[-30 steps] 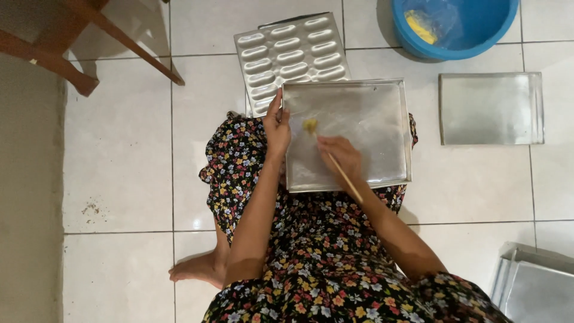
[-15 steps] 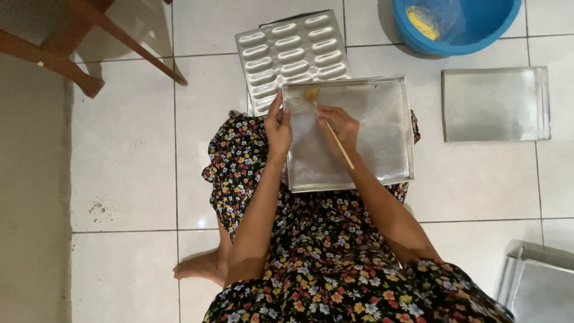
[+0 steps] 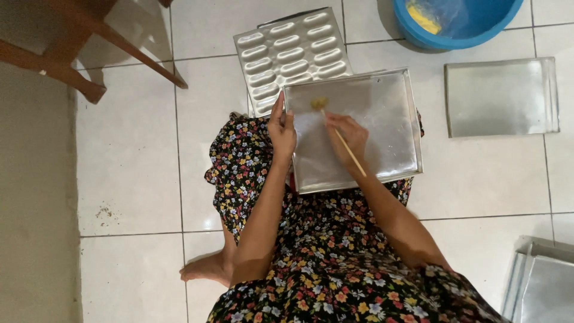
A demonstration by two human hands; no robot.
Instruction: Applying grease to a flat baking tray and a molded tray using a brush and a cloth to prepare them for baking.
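A shallow rectangular metal baking tray [image 3: 388,107] rests on my lap, over a dark floral dress. My left hand [image 3: 281,128] grips the tray's left edge, fingers lying along the rim. My right hand [image 3: 348,136] is over the tray's middle and holds a thin wooden-handled brush [image 3: 341,137]. The brush's yellowish, greasy tip [image 3: 318,104] touches the tray's far left corner. The tray surface near the tip looks smeared.
A metal mould pan with oblong cavities [image 3: 290,57] lies on the tiled floor beyond the tray. A blue basin [image 3: 460,21] with something yellow sits top right, a flat metal tray [image 3: 501,97] right, stacked trays [image 3: 541,281] bottom right, wooden chair legs [image 3: 89,48] top left.
The brush tip has moved up and left across the tray toward its far left corner. My left hand has stayed on the tray's edge.
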